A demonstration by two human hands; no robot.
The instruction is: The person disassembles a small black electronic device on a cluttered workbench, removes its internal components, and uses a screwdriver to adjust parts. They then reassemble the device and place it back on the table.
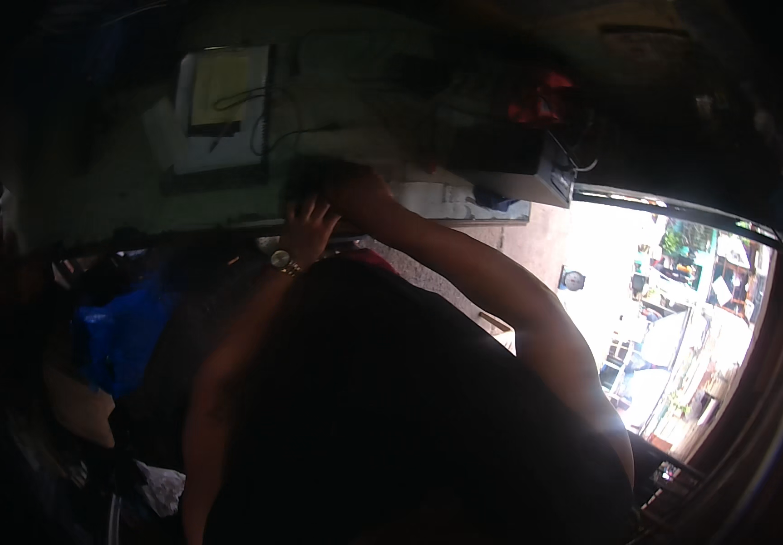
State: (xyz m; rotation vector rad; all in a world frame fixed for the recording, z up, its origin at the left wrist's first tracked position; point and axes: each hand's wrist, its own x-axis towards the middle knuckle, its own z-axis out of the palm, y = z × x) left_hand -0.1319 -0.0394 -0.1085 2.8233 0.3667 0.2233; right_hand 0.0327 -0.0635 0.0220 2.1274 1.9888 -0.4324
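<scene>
Left hand (312, 221) now, round gold-toned watch (282, 261) at its wrist, fingers spread at the near edge of the long, dull greenish desk (92, 195) before me. Right hand (364, 191) just beside it, over the desktop, deep in shadow; I can't tell whether either grasps anything. Beyond, leftward: a rectangular yellowish pad (221, 86).

head cam, left fisheye | head-worn, aimed down over the wearer's dark-clothed torso (391, 391) | pretty close-in, bare left hand (310, 227) and bare right hand (362, 193) mid-frame | super wide, catches dim greenish flat desk (92, 195) plus bright rectangular opening (664, 327) off right
</scene>
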